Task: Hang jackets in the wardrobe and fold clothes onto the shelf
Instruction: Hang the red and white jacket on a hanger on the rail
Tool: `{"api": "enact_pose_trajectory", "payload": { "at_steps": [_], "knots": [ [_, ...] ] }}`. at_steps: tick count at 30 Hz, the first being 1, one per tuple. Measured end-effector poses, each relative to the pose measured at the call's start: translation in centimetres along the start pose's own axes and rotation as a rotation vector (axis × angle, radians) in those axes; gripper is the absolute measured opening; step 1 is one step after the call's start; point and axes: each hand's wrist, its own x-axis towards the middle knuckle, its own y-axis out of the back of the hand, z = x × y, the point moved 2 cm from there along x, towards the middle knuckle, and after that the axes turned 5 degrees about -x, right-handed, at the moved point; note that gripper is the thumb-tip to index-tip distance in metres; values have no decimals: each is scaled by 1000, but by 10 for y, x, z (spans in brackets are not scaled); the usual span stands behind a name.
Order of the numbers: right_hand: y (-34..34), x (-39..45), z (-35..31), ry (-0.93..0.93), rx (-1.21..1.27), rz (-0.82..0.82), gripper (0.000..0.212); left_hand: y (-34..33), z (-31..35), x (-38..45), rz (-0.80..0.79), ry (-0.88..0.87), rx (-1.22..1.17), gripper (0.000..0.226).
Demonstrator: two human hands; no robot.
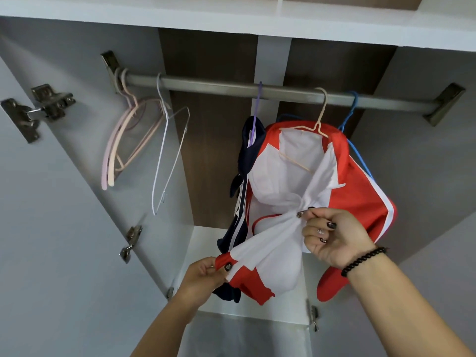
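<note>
While the red jacket [355, 176] hangs above, left hand [203, 276] and right hand [334, 238] pinch it.

On the one wardrobe rail [231, 87] hang six hangers: two pink ones [121, 140] at its left end, one white wire hanger [167, 155], one purple [256, 109], one beige [319, 119], one blue [353, 124]. Two jackets: one red-and-white [360, 191], one navy [242, 161]. Two hands, and one bead bracelet [363, 258].
</note>
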Motion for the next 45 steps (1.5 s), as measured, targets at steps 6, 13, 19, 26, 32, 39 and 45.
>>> {"api": "enact_pose_trajectory", "payload": {
  "at_steps": [6, 13, 19, 26, 32, 39, 45],
  "knots": [
    [0, -14, -2, 111, -138, -4, 15, -44, 40, -17, 297, -254, 154, 29],
    [-8, -31, 25, -25, 14, -159, 13, -95, 74, -45, -38, -620, 271, 27],
    [3, -36, 19, -16, 89, -109, 24, -114, 80, -41, -168, -487, 121, 20],
    [31, -36, 6, -100, 159, -119, 27, -122, 64, -41, -88, -499, 255, 16],
    [22, -29, -10, -90, 65, -115, 32, -95, 58, -31, -84, -282, 242, 11],
    [-5, -27, -50, 0, -78, -93, 38, -53, 53, -25, -25, -149, 259, 8],
    [-22, -21, -37, 33, -152, -94, 30, -48, 32, -30, -16, -13, 231, 11]
  ]
}}
